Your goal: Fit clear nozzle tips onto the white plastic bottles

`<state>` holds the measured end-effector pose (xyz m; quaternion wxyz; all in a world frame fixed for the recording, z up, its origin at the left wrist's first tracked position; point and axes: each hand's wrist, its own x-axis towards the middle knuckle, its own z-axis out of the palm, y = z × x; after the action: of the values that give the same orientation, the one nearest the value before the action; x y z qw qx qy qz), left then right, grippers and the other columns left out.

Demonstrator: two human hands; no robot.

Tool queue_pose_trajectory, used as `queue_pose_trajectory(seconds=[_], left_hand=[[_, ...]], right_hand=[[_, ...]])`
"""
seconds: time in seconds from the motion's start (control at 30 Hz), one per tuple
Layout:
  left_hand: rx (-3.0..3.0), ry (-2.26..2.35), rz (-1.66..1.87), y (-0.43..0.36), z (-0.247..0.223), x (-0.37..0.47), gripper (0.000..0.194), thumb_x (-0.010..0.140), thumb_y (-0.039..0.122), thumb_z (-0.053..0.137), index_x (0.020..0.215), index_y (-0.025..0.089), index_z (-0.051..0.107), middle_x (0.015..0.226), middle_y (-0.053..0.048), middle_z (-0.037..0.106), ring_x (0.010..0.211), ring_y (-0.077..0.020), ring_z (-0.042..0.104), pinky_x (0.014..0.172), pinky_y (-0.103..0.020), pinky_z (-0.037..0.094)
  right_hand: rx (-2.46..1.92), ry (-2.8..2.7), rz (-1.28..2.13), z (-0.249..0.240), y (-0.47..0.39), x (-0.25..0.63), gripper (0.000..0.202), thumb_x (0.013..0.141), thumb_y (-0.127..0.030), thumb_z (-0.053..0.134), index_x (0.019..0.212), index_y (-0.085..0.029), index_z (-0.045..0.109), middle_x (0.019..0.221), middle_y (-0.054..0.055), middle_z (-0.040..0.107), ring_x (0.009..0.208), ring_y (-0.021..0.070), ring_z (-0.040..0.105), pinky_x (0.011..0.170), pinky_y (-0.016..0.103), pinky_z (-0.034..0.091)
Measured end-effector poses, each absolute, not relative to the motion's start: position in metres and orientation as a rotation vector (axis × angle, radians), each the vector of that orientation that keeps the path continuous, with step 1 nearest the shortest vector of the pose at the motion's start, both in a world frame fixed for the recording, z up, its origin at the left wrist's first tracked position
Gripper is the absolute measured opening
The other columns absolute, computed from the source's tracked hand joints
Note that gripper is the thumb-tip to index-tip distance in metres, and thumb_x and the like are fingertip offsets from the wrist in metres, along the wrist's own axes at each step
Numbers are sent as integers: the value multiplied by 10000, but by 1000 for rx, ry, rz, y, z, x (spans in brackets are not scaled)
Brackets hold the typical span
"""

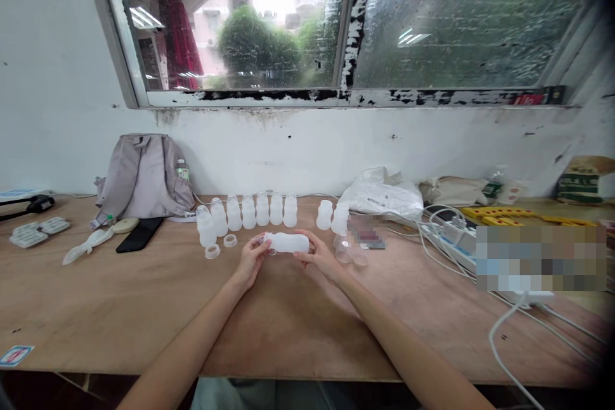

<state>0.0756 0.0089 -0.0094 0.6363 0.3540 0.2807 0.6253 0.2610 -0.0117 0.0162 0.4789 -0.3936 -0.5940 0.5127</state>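
Note:
A frosted white bottle [288, 243] lies sideways between my two hands above the middle of the table. My left hand [253, 259] grips its left end, where a clear part shows between the fingers. Around its right end are the fingers of my right hand [318, 255]. Behind them stands a row of similar bottles [248, 211], several with clear tops. Two more bottles [324, 214] stand to the right. Two clear rings [212, 251] lie left of my left hand, and several clear round pieces [359, 259] lie by my right hand.
At the back left are a grey backpack [141, 173], a black phone [139, 235] and white trays [39, 231]. A plastic bag [382, 192] rests against the wall. White cables and power strips [451, 246] run along the right, near yellow pieces [494, 214].

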Motion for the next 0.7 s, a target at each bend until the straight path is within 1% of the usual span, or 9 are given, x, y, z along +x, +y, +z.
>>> queue_pose_trajectory(seconds=[0.1, 0.17, 0.27, 0.33, 0.4, 0.43, 0.5, 0.6, 0.7], left_hand=[[798, 645, 1440, 9, -8, 75, 243, 609, 159, 721, 837, 137, 638, 900, -40, 644, 788, -129, 596, 670, -205, 485], [805, 646, 1433, 9, -7, 74, 249, 606, 168, 723, 839, 136, 642, 893, -41, 648, 783, -131, 598, 677, -210, 483], [833, 641, 1402, 8, -6, 74, 276, 599, 180, 729, 859, 133, 647, 893, -46, 652, 790, -136, 597, 695, -219, 478], [851, 630, 1384, 6, -5, 74, 292, 602, 184, 728, 878, 130, 647, 906, -54, 651, 796, -141, 596, 697, -225, 476], [859, 617, 1375, 5, -5, 75, 287, 611, 182, 722, 882, 127, 647, 919, -60, 647, 794, -141, 595, 694, -225, 476], [856, 613, 1376, 5, -6, 75, 278, 614, 178, 720, 878, 125, 647, 922, -60, 646, 792, -139, 594, 693, -224, 476], [841, 610, 1379, 5, -6, 76, 266, 618, 168, 717, 870, 124, 646, 919, -57, 644, 791, -136, 593, 690, -219, 477], [806, 608, 1386, 6, -7, 75, 259, 625, 159, 714, 872, 127, 643, 903, -45, 647, 791, -128, 591, 689, -208, 479], [772, 606, 1392, 8, -7, 73, 235, 637, 154, 706, 862, 129, 645, 885, -37, 650, 772, -117, 591, 683, -197, 485]], right_hand=[[-963, -1408, 1352, 19, -13, 262, 580, 633, -275, 643, 1161, -227, 410, 820, -12, 544, 534, 88, 545, 438, 216, 479], [-1022, -1402, 1333, 21, -12, 264, 553, 673, -351, 619, 1160, -232, 385, 808, -6, 562, 477, 95, 557, 346, 195, 430], [-1183, -1420, 1250, 20, -10, 266, 402, 754, -508, 492, 1000, -194, 440, 638, -8, 580, 337, 96, 509, 223, 147, 240], [-1272, -1397, 1266, 19, -8, 266, 414, 790, -575, 376, 839, -172, 460, 511, -4, 561, 298, 100, 486, 217, 141, 200], [-1312, -1353, 1330, 19, -7, 267, 471, 806, -604, 293, 753, -166, 457, 442, 5, 539, 304, 112, 494, 234, 155, 264], [-1308, -1330, 1368, 19, -8, 267, 490, 810, -610, 269, 754, -163, 462, 434, 10, 539, 314, 119, 505, 252, 169, 310], [-1233, -1304, 1462, 22, -9, 269, 499, 819, -602, 253, 848, -156, 474, 473, 20, 568, 352, 135, 539, 303, 200, 390], [-1031, -1322, 1610, 27, -12, 273, 398, 831, -512, 357, 1082, -207, 402, 666, 28, 640, 462, 154, 606, 383, 234, 462], [-906, -1375, 1688, 29, -15, 277, 387, 791, -399, 501, 1131, -260, 381, 896, 38, 639, 560, 162, 639, 436, 254, 497]])
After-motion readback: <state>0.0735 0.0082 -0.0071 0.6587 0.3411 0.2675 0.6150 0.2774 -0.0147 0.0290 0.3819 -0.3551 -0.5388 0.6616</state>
